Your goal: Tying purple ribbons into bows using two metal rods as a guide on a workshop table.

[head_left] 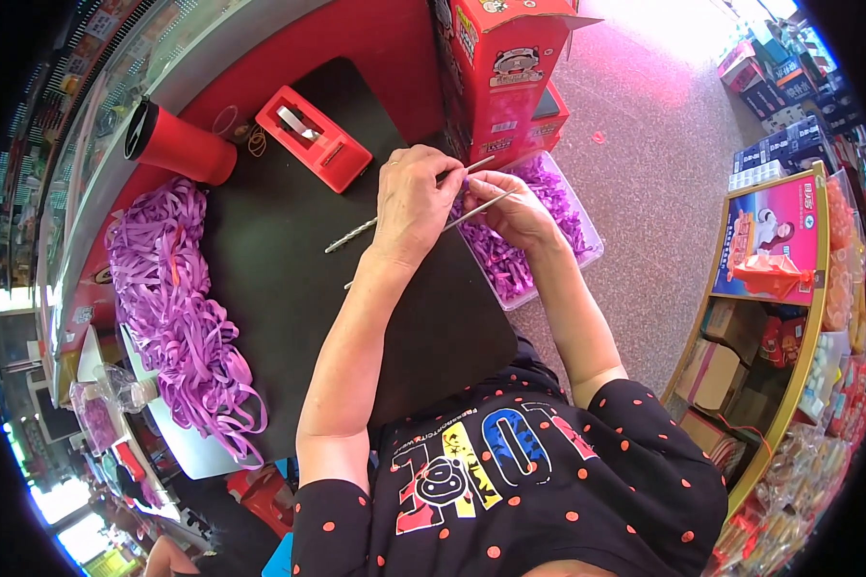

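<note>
Two hands working purple ribbon on thin metal rods above a black tabletop

At the left of the frame a heap of loose purple ribbon strips [178, 298] lies on the black tabletop [289, 279], with a red cylindrical cup [178, 144] and a red tape dispenser [313, 137] above it; at centre the left hand [412, 207] is closed on a thin twisted metal rod [351, 234], and just beside it the right hand [515, 207] pinches a second thin metal rod [476, 209] and a bit of purple ribbon; the step looks like winding ribbon around the rods, which would call for steady finger tension; to the right sits a clear plastic tray of purple ribbon pieces [524, 260].
</note>
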Motion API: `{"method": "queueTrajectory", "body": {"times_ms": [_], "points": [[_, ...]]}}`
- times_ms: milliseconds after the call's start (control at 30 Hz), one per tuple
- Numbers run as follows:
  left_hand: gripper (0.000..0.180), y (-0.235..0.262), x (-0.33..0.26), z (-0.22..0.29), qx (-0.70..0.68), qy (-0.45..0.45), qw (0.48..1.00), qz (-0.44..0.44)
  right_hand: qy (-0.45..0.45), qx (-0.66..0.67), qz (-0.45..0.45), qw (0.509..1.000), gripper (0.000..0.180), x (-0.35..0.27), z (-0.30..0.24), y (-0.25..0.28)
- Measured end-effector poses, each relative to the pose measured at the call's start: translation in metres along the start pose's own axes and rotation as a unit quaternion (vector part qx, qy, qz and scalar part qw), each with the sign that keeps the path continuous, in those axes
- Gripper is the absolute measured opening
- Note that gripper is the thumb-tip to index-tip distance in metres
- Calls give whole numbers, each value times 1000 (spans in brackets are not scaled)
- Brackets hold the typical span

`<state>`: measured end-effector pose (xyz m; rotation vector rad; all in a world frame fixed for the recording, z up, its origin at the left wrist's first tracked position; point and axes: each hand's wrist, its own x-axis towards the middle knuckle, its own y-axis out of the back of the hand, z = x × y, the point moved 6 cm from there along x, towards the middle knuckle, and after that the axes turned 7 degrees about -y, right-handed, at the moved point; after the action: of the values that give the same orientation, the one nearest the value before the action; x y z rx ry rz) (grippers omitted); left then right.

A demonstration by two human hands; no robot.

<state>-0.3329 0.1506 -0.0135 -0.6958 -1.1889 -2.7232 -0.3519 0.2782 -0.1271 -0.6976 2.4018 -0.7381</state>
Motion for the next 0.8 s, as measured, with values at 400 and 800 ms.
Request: {"method": "queueTrajectory", "body": {"times_ms": [400, 800], "points": [[12, -2, -5, -7, 0, -18, 1000, 8, 73, -215, 20, 974, 27, -4, -31, -14], [12, -2, -6, -5, 4, -23, 1000, 6, 184, -572, 122, 790, 16, 28, -10, 48]]}}
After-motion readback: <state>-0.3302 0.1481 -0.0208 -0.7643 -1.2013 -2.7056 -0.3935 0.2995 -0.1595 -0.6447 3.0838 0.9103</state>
